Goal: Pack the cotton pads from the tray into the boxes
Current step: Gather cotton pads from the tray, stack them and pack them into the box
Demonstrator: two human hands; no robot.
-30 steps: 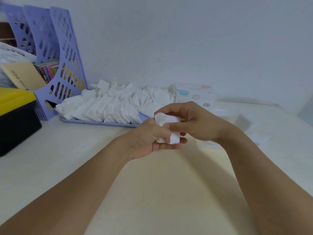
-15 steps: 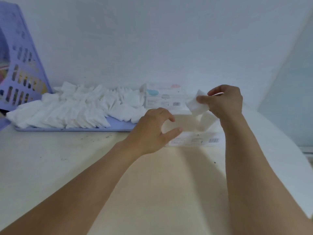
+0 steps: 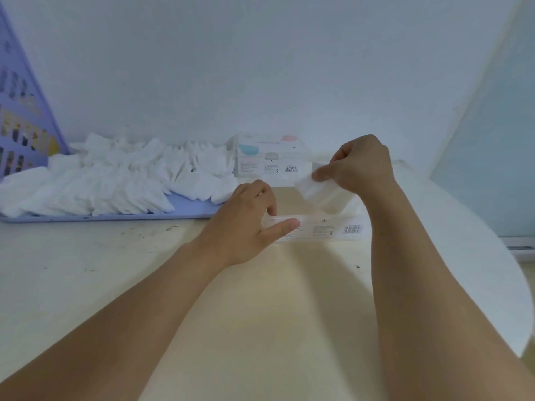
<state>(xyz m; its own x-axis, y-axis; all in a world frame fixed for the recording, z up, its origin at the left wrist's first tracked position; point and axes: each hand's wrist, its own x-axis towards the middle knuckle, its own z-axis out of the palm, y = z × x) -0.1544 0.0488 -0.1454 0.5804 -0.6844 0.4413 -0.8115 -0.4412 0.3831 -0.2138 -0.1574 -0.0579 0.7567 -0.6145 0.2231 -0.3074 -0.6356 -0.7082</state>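
While my right hand (image 3: 363, 166) pinches a soft, featherlight cotton pad (image 3: 311, 186) by its edge above the open box (image 3: 318, 227), my left hand (image 3: 254, 215) grips the box's left end at the tabletop's far edge

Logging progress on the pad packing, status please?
Right hand pinches cotton pads above the near box. Left hand grips that box's front edge. Tray holds many pads. Nothing in the way.

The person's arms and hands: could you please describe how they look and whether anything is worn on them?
Both forearms are bare up to the frame's edge, with no sleeves visible. The left hand and right hand show no gloves, rings, watch or bracelet, and no markings.
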